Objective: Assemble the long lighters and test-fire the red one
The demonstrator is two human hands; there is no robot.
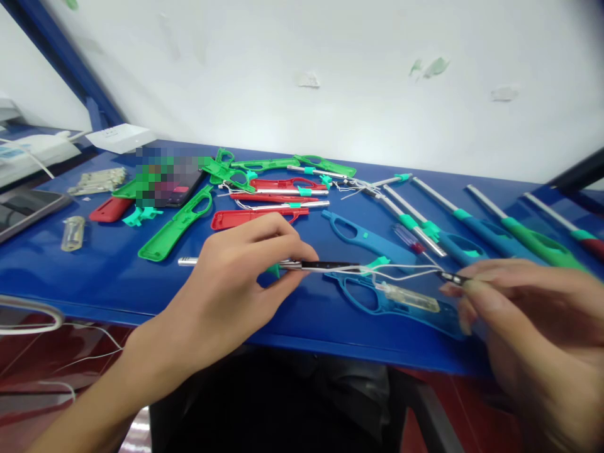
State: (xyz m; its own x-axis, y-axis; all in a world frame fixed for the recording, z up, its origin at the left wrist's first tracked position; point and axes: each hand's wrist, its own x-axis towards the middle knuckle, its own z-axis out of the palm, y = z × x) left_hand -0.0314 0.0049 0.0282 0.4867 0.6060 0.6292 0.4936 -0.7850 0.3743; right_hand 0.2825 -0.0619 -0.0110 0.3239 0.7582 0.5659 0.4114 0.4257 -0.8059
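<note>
My left hand (250, 277) pinches a metal lighter tube (187, 261) with a black inner end (325, 265), held level above the blue table. White wires (401, 270) stretch from that end to a small black igniter piece (452, 277), which my right hand (528, 327) grips between thumb and fingers. Under the wires lies a blue lighter shell half (410, 314) with a clear fuel tank (410, 297) in it. Another blue shell half (363, 238) rests just behind. A screwdriver (415, 242) with a clear and red handle lies near the wires, partly hidden.
Closed lighters (533, 233) stand in a row at the right. Red shell halves (259, 218), green shell halves (177, 226) and metal tubes (396, 211) lie across the back. A phone (177, 182), a loose tank (73, 233) and a grey device (33, 211) are at the left.
</note>
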